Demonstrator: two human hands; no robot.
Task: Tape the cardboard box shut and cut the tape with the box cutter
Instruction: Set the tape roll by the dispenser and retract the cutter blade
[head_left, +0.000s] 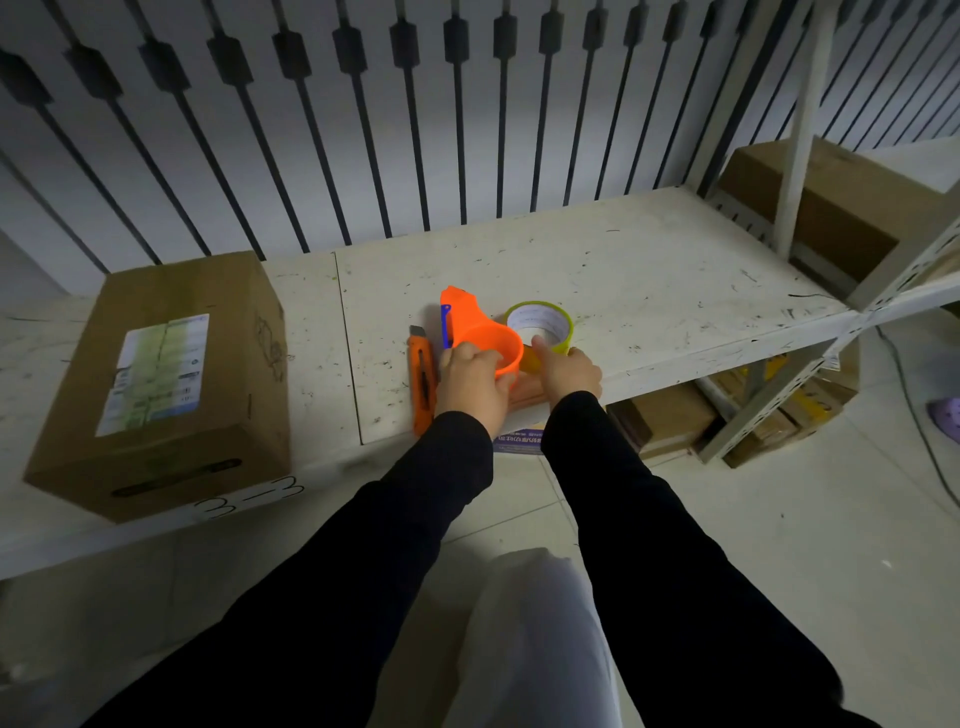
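Both hands at the front edge of the scuffed white shelf board (649, 270). Left hand (475, 382) curled round the orange plastic tape dispenser (480, 332) — right hand (566, 371) has fingers closed on the yellow-green tape roll (543, 325). Orange box cutter (423, 382) lies just left of the dispenser. Brown cardboard box w/ label (166, 379) sits well left, untouched.
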